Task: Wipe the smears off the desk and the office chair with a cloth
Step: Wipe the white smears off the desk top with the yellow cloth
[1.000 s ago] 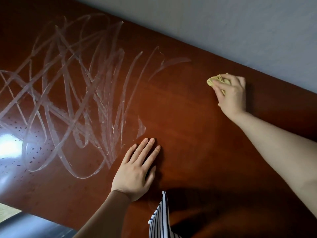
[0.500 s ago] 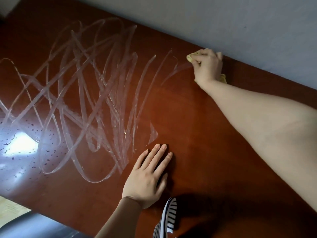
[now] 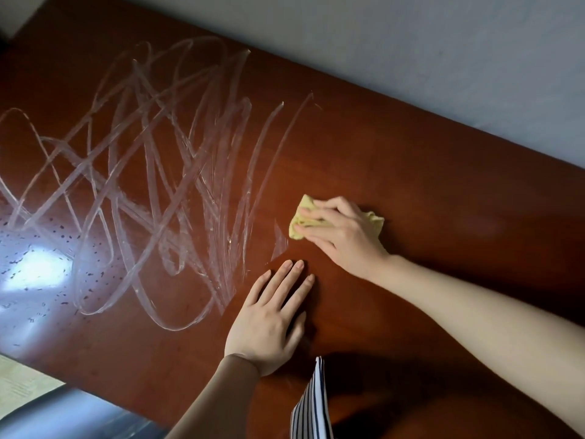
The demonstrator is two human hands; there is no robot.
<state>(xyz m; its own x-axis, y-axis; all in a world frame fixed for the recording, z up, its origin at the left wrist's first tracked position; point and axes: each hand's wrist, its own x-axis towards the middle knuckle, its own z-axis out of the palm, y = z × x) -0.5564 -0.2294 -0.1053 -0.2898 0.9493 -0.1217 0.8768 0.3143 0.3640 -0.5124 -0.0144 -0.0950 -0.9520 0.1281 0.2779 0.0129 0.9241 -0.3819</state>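
Head view: right hand (image 3: 345, 239) is clamping the yellow cloth (image 3: 302, 221) at the right edge of the smears (image 3: 158, 172); left hand (image 3: 269, 318) is lying flat, fingers (image 3: 285, 280) straight, on the worktop (image 3: 411, 172). Most smears are awaiting wiping.

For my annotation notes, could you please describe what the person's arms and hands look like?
The left hand emerges from what looks like a close-fitting brown sleeve ending at the wrist. The right hand and its forearm are bare. No rings, watch or gloves show. Dark-and-white striped fabric hangs between the arms.
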